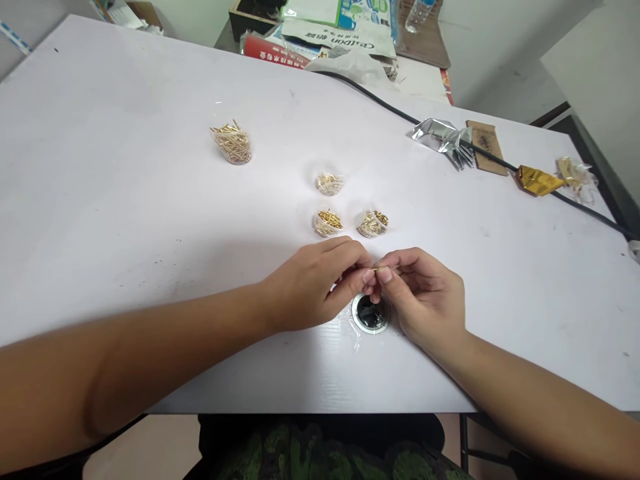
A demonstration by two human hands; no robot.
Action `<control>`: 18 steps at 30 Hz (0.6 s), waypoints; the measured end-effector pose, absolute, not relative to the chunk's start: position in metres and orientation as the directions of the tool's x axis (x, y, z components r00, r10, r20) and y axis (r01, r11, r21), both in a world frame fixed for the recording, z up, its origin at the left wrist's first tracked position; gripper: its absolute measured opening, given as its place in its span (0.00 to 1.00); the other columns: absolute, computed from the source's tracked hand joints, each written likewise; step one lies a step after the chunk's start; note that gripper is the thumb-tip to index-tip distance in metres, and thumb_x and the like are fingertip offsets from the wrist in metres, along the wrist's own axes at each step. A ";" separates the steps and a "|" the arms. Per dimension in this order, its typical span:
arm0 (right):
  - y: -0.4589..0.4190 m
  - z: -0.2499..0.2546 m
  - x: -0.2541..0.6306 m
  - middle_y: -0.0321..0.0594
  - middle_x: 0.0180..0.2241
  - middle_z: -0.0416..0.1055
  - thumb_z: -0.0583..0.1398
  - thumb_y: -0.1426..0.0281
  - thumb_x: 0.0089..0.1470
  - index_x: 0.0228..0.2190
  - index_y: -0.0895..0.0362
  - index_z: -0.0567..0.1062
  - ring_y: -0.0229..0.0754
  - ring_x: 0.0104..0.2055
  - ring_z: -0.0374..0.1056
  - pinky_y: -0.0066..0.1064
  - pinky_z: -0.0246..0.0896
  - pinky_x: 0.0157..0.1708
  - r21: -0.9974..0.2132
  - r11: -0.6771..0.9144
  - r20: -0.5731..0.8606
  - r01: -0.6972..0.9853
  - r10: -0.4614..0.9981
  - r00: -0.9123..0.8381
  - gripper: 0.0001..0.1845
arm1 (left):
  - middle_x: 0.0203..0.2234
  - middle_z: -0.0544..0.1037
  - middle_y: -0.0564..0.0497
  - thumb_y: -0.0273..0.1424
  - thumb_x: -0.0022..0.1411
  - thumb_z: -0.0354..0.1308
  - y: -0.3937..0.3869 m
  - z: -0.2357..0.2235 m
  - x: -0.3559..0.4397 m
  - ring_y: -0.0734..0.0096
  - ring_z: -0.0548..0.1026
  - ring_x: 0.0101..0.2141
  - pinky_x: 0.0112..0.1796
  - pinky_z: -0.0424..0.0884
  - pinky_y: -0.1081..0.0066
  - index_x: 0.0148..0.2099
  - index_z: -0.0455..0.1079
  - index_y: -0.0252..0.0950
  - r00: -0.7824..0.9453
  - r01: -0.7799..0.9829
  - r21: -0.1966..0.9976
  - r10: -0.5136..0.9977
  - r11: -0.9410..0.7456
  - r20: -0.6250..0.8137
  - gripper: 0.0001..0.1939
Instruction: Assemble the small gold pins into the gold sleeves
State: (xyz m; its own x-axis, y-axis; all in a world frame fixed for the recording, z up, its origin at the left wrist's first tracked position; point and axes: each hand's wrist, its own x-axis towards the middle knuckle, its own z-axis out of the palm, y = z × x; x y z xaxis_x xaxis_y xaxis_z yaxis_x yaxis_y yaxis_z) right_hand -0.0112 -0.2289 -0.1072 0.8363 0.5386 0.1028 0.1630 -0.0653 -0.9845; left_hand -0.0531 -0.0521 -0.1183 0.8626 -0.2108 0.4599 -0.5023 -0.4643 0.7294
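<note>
My left hand (315,283) and my right hand (425,293) meet fingertip to fingertip just above the white table (125,200). Both are closed in a pinch on a thin gold pin (381,268) held level between them. Directly beneath the fingers sits a small round container with a silver rim and dark inside (370,313). Just beyond the hands stand three small clear cups of gold pins: one at the back (329,183), one at the front left (327,222), one at the front right (373,223). A larger clear cup of longer gold pins (231,142) stands farther left.
A black cable (400,110) runs across the table's far right side. Near it lie crumpled silver foil (445,139), a brown card (486,147), gold foil (537,180) and a clear wrapper (577,175). Printed bags and boxes (330,30) pile up beyond the far edge.
</note>
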 end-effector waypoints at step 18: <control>-0.232 -0.114 -0.009 0.36 0.30 0.75 0.61 0.74 0.58 0.35 0.53 0.77 0.32 0.27 0.70 0.25 0.68 0.28 -0.994 0.060 -0.039 -0.094 0.604 0.796 0.05 | 0.24 0.73 0.58 0.24 0.60 0.53 -0.049 -0.115 -0.051 0.86 0.65 0.23 0.24 0.61 0.83 0.32 0.66 0.32 0.952 -0.297 0.892 -0.175 -0.341 0.251 0.04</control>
State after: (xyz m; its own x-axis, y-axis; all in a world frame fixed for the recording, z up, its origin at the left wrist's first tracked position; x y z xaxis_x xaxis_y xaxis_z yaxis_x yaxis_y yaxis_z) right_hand -0.0089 -0.2318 -0.1143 0.7957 0.6045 -0.0387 -0.0941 0.0603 -0.9937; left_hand -0.0511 -0.0494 -0.1151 0.9522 -0.1748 0.2507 -0.2974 -0.3412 0.8917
